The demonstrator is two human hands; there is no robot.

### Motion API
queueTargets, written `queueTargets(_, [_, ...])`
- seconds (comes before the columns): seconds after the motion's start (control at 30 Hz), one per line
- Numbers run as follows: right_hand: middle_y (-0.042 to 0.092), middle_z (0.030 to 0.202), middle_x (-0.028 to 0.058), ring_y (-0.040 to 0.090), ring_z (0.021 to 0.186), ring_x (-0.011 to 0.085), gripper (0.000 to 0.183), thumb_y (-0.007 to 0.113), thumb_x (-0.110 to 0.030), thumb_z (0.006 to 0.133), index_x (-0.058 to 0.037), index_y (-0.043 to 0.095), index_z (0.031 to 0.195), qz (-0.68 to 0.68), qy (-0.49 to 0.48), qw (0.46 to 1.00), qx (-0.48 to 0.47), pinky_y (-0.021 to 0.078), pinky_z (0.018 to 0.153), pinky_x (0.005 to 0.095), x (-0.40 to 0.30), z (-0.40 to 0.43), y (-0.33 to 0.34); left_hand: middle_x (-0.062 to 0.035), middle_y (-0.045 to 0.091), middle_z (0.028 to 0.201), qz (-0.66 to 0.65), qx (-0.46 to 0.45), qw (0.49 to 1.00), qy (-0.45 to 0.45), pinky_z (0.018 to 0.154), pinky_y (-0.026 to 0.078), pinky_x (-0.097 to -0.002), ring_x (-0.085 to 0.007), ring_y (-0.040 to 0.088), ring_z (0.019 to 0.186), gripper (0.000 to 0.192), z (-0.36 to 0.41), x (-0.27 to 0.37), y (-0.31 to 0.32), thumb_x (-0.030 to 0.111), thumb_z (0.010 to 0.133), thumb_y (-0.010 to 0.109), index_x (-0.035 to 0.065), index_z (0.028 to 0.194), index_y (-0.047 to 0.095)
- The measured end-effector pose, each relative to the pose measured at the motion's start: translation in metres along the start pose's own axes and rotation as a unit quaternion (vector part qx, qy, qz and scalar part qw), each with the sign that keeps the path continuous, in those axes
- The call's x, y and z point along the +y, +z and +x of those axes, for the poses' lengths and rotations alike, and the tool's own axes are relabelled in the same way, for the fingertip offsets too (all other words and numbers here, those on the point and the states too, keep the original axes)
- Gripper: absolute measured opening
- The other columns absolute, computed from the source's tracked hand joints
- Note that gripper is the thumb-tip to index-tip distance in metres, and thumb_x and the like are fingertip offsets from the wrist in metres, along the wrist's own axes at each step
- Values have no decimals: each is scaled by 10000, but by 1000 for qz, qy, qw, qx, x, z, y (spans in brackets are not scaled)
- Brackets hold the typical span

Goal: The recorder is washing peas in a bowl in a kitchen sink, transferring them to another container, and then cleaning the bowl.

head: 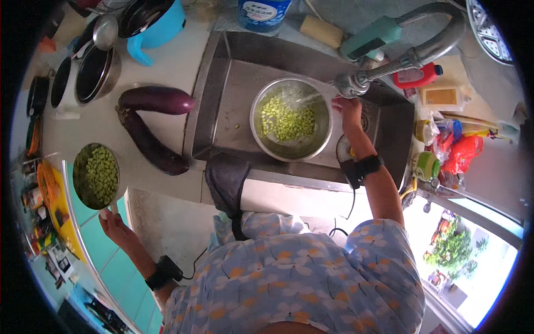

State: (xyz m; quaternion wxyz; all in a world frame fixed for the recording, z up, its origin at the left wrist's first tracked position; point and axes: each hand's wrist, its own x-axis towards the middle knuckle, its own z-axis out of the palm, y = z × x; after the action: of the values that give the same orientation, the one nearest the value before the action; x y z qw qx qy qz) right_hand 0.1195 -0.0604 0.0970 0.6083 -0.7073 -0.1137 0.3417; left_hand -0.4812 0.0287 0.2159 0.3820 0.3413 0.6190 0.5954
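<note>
My left hand (114, 227) grips the pale handle of a small pan (75, 177) holding shelled green beans (103, 175), beside the left counter edge. My right hand (348, 110) is just under the faucet's spray head (352, 84); whether its fingers hold the head is hard to see. From there a stream of water (308, 99) runs into a round metal bowl (291, 157). More green beans (290, 121) lie in the bowl, in water. The bowl rests on the floor of a steel sink (238, 83). A single bean (237, 126) sits left of it.
Two purple eggplants (156, 100) (154, 144) lie on the counter left of the sink. Pots (94, 75) and a blue-handled pan (162, 27) stand behind them. A dark cloth (225, 179) hangs over the sink's front edge. Bottles and bags (461, 154) crowd the right side.
</note>
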Motion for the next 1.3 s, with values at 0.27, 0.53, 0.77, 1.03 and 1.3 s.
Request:
queueTargets(0.27, [531, 808, 65, 535, 754, 193, 159, 441, -12, 763, -4, 483, 917, 179, -99, 979, -12, 459, 649, 331, -76, 27, -27, -11, 485, 821, -83, -25, 995, -58, 530, 354, -171, -52, 391, 601, 196, 36, -36, 1, 75, 813, 487, 19, 1000, 473])
queueTargets(0.53, [545, 895, 80, 531, 796, 154, 133, 467, -23, 744, -15, 520, 865, 4, -195, 981, 11, 436, 706, 286, -79, 26, -23, 19, 405, 682, -45, -68, 995, -64, 575, 366, -236, -69, 388, 580, 91, 33, -37, 25, 142, 818, 505, 59, 839, 473])
queueTargets(0.77, [526, 774, 85, 525, 650, 147, 226, 633, -165, 705, -12, 544, 844, -174, 229, 934, -209, 461, 556, 336, 27, -47, -41, 23, 444, 650, -94, -78, 987, -107, 571, 352, -225, -73, 412, 593, 93, 21, -44, 36, 164, 826, 509, 74, 834, 489])
queueTargets(1.03, [514, 605, 37, 516, 508, 145, 141, 560, -66, 740, -10, 529, 866, -94, 376, 901, -196, 484, 454, 294, 107, -8, -58, -20, 511, 834, 12, -51, 991, -122, 646, 375, -254, -137, 487, 723, 188, 4, -24, 46, 214, 836, 477, 73, 960, 485])
queueTargets(1.3, [533, 693, 53, 516, 470, 162, 245, 520, -19, 709, -57, 500, 951, -63, 232, 963, -124, 509, 447, 316, 104, -16, -47, -49, 494, 1030, 76, 36, 996, -5, 651, 385, -265, -181, 506, 817, 303, -15, -13, -4, 246, 851, 400, 57, 1085, 441])
